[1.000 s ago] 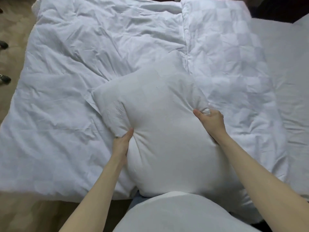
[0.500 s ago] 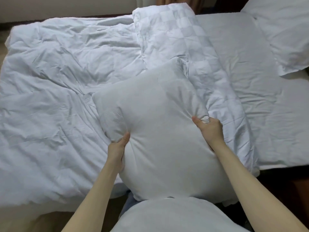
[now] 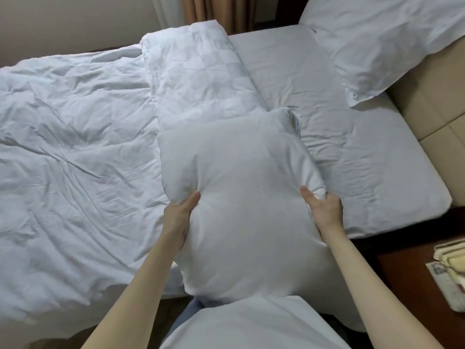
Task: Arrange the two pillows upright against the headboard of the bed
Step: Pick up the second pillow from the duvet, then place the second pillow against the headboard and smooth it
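I hold a white pillow (image 3: 241, 187) in front of me over the near edge of the bed. My left hand (image 3: 180, 217) grips its left side and my right hand (image 3: 324, 212) pinches its right edge. A second white pillow (image 3: 377, 41) leans against the beige padded headboard (image 3: 432, 102) at the upper right. The bare sheet (image 3: 364, 157) lies between the held pillow and the headboard.
A crumpled white duvet (image 3: 75, 152) covers the left of the bed, its checked folded edge (image 3: 198, 71) running across the middle. A dark wooden nightstand (image 3: 407, 278) with papers (image 3: 450, 273) stands at the lower right. Curtains (image 3: 214, 8) hang behind the bed.
The view has swung right, bringing the headboard, second pillow and nightstand into sight. The held pillow has moved right with both hands, now over the folded duvet edge and sheet.
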{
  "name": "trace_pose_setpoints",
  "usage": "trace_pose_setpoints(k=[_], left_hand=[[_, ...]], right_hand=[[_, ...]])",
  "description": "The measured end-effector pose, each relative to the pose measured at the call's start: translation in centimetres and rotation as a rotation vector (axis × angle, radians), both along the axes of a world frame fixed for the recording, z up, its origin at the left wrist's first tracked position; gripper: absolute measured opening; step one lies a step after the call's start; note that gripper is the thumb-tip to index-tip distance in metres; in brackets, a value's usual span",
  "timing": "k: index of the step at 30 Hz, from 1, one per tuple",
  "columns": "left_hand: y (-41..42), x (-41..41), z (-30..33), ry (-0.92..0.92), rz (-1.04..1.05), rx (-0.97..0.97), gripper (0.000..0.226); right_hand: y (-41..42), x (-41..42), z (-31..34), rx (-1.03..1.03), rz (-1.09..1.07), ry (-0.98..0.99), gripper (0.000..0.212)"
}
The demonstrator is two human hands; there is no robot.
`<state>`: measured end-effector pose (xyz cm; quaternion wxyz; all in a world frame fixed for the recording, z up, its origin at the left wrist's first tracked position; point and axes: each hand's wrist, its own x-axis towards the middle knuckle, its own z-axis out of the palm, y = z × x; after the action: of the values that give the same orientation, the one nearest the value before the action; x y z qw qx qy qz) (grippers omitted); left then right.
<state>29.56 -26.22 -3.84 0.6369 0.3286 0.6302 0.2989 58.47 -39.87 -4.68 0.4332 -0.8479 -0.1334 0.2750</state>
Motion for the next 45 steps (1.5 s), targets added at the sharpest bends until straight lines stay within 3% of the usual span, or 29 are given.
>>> trace_pose_setpoints(k=[6, 12, 21, 30, 35, 45], left_hand=[[0.2, 1.5, -0.7, 0.002, -0.057, -0.005, 0.018], [1.6, 0.5, -1.5, -0.022, -0.002, -0.054, 0.045], [2.7, 4.0, -1.4, -0.052, 0.081, -0.065, 0.044], [0.3, 17.0, -0.5, -0.054, 0.143, 0.01, 0.034], [-1.4, 25.9, 1.0, -0.025, 0.182, 0.065, 0.027], [-0.6, 38.1, 1.3, -0.012, 0.117, 0.059, 0.026]], right_hand=[[-0.9, 1.2, 0.1, -0.001, -0.033, -0.025, 0.04], [2.2, 1.0, 1.2, -0.004, 0.034, -0.085, 0.041], [5.4, 5.2, 1.5, 0.021, 0.111, -0.092, 0.049], [4.4, 19.0, -0.8, 0.073, 0.212, 0.032, 0.04], [4.0, 28.5, -0.7, 0.044, 0.254, 0.066, 0.048], [3.5, 41.0, 0.7, 0.098, 0.226, 0.062, 0.044]])
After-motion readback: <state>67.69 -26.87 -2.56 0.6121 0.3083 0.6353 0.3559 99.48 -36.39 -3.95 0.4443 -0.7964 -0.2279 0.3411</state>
